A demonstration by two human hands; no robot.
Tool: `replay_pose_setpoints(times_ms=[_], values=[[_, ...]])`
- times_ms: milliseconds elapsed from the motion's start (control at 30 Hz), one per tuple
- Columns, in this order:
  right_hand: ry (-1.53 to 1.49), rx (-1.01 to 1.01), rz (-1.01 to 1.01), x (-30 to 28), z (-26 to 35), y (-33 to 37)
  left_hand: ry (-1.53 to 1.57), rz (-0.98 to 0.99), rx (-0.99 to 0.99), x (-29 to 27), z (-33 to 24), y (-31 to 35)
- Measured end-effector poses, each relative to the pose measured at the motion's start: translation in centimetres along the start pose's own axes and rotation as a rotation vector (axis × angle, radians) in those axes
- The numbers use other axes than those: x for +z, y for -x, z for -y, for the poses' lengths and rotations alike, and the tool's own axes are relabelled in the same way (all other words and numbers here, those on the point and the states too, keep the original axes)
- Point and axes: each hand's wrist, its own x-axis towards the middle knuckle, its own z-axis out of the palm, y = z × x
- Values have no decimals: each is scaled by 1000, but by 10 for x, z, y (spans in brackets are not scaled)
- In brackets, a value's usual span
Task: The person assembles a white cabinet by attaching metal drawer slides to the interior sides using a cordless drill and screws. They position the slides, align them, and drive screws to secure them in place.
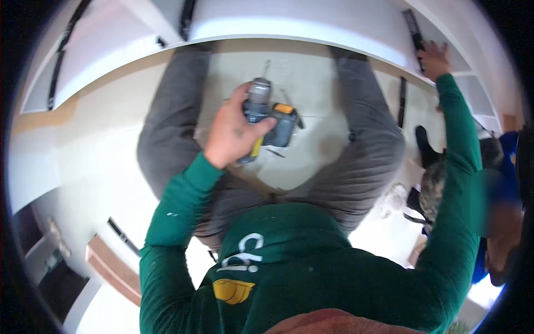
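Observation:
In my left hand [233, 131] is a cordless drill [257, 100], my fingers wrapped around its body below the chuck. A thin bit points away from me, and a yellow part shows under my hand. Beside it is a dark block with an orange-yellow top [284, 123]; I cannot tell whether it belongs to the drill. My right arm reaches far to the right. There my right hand [435, 60], its fingers spread, touches a black drawer slide [413, 30] on the inner side of a white cabinet [300, 25].
More black slides sit on the cabinet's left panel [57, 72] and its divider [187, 19]. One loose slide [401, 103] lies right of my leg, another [123, 236] at lower left near a brown board [111, 270]. A person in blue [507, 161] is close at my right.

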Motion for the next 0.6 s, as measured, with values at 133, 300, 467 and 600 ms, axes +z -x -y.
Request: replay_pose_setpoints(times_ms=[133,300,467,600], values=[[14,82,-198,76,-20,-30,-48,46,-65,-1,-7,-9],[-53,96,-475,65,-4,-30,-8,35,-200,-10,5,-4],[-810,339,-723,-12,19,20,0,-5,-180,-14,-2,-7],[-1505,228,-669,56,67,46,41,-72,-180,-35,-39,3]])
